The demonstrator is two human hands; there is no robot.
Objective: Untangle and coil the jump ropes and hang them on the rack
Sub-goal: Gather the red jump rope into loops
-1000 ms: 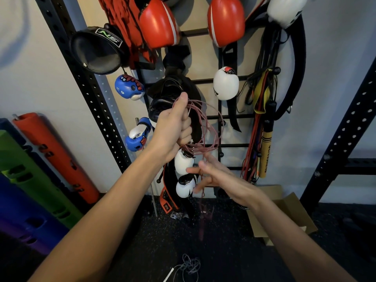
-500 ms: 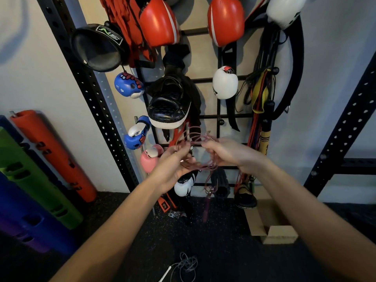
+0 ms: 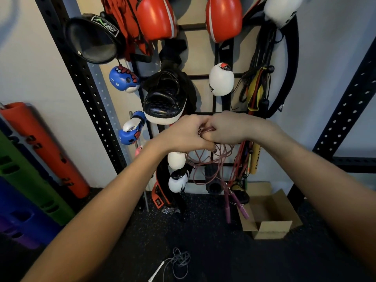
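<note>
Head view, left hand (image 3: 183,136) and right hand (image 3: 228,129) touching, gripping pink jump rope (image 3: 206,130), loops dangling before rack (image 3: 192,27)

Two red boxing gloves (image 3: 155,17) up top; white glove (image 3: 221,79) lower. Open cardboard box (image 3: 272,228) on black floor (image 3: 203,237), right. Orange foam block (image 3: 40,147) leans at left.

Both forearms extended forward, converging; left hand (image 3: 183,135) and right hand (image 3: 228,129) fisted, knuckles touching, fingers curled around the jump rope (image 3: 206,130)
</note>
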